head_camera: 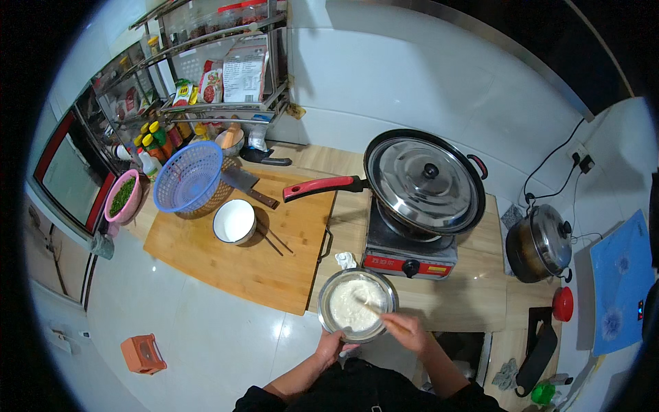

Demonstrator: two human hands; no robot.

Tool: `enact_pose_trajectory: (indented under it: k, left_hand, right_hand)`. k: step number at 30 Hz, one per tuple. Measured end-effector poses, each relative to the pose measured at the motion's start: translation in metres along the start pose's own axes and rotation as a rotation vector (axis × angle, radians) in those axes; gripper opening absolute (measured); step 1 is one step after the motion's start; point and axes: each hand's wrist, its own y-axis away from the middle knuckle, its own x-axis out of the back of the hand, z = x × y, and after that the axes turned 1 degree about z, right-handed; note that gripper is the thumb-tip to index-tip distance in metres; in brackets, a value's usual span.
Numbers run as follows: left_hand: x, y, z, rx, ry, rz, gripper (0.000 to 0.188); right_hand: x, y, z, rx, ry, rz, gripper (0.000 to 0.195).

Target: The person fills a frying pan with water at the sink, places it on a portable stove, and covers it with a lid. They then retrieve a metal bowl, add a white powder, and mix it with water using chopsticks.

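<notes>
A stainless steel bowl (391, 296) is held in front of my body, at the counter's front edge. Inside it lies a thick, lumpy white batter (355, 309). My left hand (330, 347) grips the near rim of this bowl from below left. In my right hand (405, 332) is a light wooden stick or utensil handle (371, 309), its far end sunk in the batter, so its tip is hidden. Just beyond the bowl, a crumpled white tissue (346, 260) lies on the counter, left of the portable gas stove (409, 260).
A lidded frying pan (425, 180) sits on the stove, its red handle (324, 189) pointing left. The bamboo cutting board (247, 280) bears a white bowl (234, 221), chopsticks (275, 239), a cleaver (249, 188) and a blue colander (189, 176). At right stands a lidded pot (538, 244).
</notes>
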Motion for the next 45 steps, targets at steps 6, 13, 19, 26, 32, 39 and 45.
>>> enact_pose_trajectory:
  k: [6,13,19,26,32,39,45]
  left_hand:
    - [-0.004,0.012,0.007,-0.034,-0.312,0.326,0.032]
    - [0.034,-0.034,-0.019,-0.359,-0.830,0.603,0.046]
    - [0.024,-0.026,-0.011,-0.374,-1.080,0.719,0.048]
    - [0.010,-0.019,0.001,-0.342,-1.123,0.759,0.047]
    - [0.019,-0.024,-0.004,-0.327,-1.139,0.752,0.044]
    - [0.018,-0.022,0.000,-0.293,-1.170,0.752,0.044]
    - [0.013,-0.020,0.004,-0.268,-1.221,0.723,0.042]
  right_hand:
    - [0.035,0.013,-0.001,-0.125,0.181,-0.212,0.021]
    - [-0.010,-0.019,0.015,0.222,-0.027,-0.188,0.024]
    - [0.022,0.005,-0.002,0.016,0.164,-0.138,0.022]
    - [-0.004,-0.013,0.004,0.123,0.145,-0.094,0.023]
    - [0.000,-0.001,-0.022,0.348,0.388,-0.178,0.014]
    - [0.008,-0.018,-0.005,0.283,0.564,0.178,0.012]
    - [-0.016,-0.018,0.023,0.341,0.179,0.035,0.015]
